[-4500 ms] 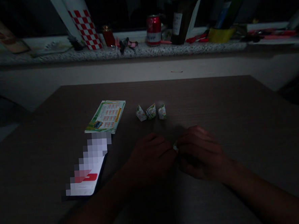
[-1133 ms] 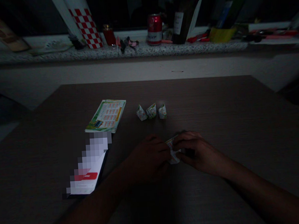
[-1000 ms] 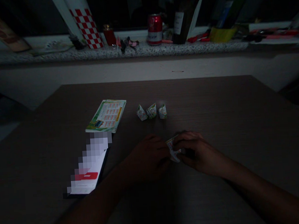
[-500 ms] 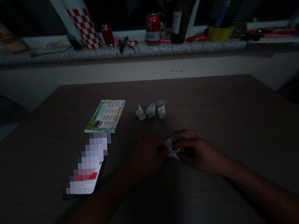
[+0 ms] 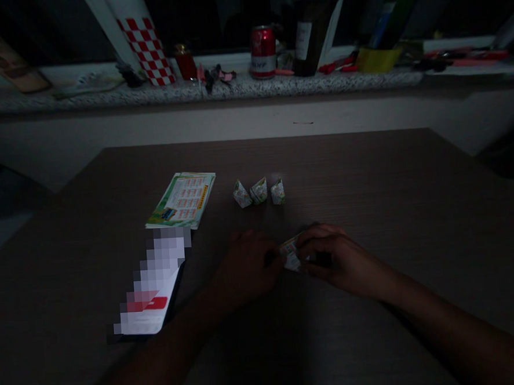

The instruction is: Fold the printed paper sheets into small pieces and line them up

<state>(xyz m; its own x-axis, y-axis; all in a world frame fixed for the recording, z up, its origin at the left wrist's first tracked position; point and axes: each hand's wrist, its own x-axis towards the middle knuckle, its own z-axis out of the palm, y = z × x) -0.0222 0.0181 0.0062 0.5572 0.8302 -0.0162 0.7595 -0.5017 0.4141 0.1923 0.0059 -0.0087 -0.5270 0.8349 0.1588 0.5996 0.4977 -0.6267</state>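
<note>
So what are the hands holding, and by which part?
A folded, printed paper: the left hand has its left edge, the right hand its right side.

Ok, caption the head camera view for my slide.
Left hand and right hand holding printed paper, three folded paper pieces standing beyond it.

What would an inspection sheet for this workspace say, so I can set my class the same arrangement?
Surface: brown table, dimly lit.
Job's things: small printed paper between the hands; three folded paper pieces in a row beyond it.
Clutter: stack of printed sheets and lit phone, both on the left.
Hands: right hand holds the paper's right part; left hand is at its left edge, grip too dark to judge.
Cables: nothing seen on the table; the sill is too dim to rule one out.
Surroundings: speckled sill with red can and checked tube; dark window behind.
</note>
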